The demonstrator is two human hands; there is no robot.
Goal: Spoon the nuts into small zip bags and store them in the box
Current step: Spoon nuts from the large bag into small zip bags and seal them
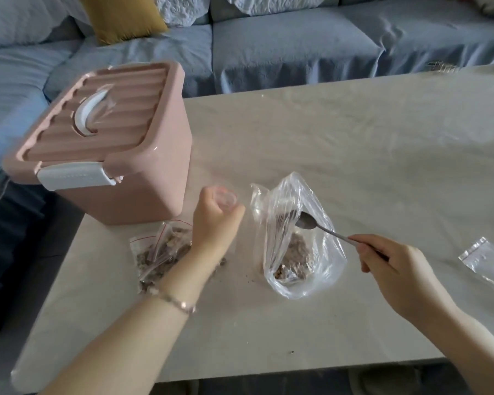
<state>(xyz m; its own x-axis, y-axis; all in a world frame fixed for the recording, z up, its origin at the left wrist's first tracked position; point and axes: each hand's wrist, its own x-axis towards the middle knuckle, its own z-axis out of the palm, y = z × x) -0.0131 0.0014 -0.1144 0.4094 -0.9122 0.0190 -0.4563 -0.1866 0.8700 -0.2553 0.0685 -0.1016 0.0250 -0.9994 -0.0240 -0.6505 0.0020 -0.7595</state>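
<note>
My left hand [214, 220] grips a small clear zip bag [225, 198] with its mouth held open at the top of my fist. My right hand [388, 260] pinches the handle of a metal spoon [307, 222]. The spoon's bowl looks empty and hovers at the opening of a large clear plastic bag [291, 240], which has nuts [295, 258] at its bottom. Filled small zip bags of nuts [161, 252] lie under my left wrist. The pink box [111, 143] stands at the table's left, lid closed.
An empty small zip bag [488, 263] lies at the right. Nut crumbs [221, 262] are scattered near the filled bags. The white table [354, 138] is covered in plastic film. A blue sofa [268, 44] with a yellow cushion [123, 17] runs behind it.
</note>
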